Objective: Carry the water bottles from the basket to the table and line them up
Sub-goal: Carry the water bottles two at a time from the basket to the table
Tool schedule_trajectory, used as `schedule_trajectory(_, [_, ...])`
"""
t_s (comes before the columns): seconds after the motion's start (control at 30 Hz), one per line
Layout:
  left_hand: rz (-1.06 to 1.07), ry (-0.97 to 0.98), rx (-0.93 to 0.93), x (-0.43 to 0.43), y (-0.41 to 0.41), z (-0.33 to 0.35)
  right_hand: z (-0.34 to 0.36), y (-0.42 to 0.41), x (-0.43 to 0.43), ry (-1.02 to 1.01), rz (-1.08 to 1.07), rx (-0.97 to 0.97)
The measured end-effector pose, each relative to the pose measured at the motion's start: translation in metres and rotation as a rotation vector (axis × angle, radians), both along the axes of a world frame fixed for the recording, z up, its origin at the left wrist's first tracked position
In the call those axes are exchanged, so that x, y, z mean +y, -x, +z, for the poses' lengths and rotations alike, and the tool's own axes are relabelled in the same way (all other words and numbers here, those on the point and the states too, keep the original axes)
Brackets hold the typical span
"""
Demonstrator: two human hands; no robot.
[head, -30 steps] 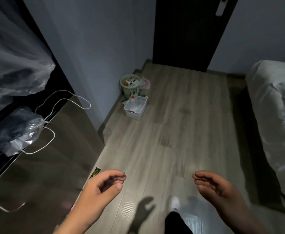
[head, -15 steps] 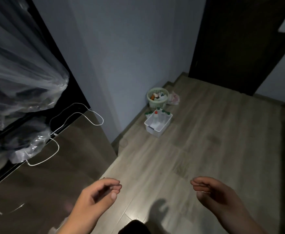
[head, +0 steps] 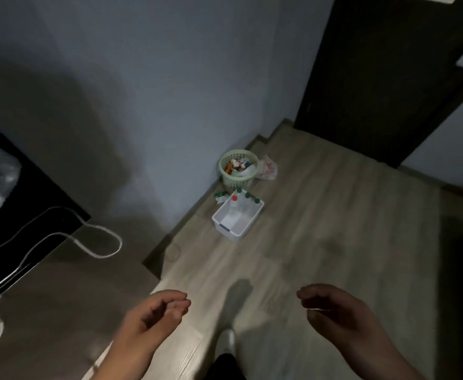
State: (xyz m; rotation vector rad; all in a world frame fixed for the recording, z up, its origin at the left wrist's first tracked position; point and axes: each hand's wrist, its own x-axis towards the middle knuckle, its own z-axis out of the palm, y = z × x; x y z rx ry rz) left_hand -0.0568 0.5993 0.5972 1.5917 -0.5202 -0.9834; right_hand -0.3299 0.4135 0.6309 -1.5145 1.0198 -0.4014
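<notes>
Wooden floor [head: 334, 229], basket [head: 234, 233] of water bottles [head: 237, 206] by the wall [head: 170, 105]; left hand [head: 153, 316], right hand [head: 334, 308]: grip relaxed, empty

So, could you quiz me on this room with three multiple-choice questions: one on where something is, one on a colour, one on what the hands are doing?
1. Where does the white basket stand?
A. on a shelf
B. on the floor by the wall
C. on a chair

2. Most of the bottles in it have green caps. What colour is the odd one?
A. red
B. blue
C. yellow

3. The left hand and right hand are:
A. both empty
B. each holding a bottle
C. lifting the basket

Answers:
1 B: it sits on the floorboards against the wall, just in front of the green bin.
2 A: a single red cap shows among the green ones.
3 A: both hands hang loosely curled near the camera, far from the basket, holding nothing.
</notes>
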Motion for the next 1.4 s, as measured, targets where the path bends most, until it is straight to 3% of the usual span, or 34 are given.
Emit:
schedule_trajectory(0.4, [-0.309, 0.003, 0.026, -0.244, -0.01, 0.005, -0.001, 0.044, -0.15, -0.029, -0.349, 0.016])
schedule_trajectory(0.63, [-0.23, 0.027, -0.011, -0.374, 0.019, 0.005, -0.009, 0.065, -0.292, -0.014, -0.323, -0.046])
schedule_trajectory(0.93, [-0.036, 0.027, -0.139, -0.47, 0.019, 0.028, 0.01, 0.041, -0.464, 0.064, 0.001, 0.086])
schedule_trajectory(1.4, [0.286, -0.012, -0.112, -0.582, -0.085, 0.006, -0.007, -0.159, -0.642, 0.039, 0.332, 0.075])
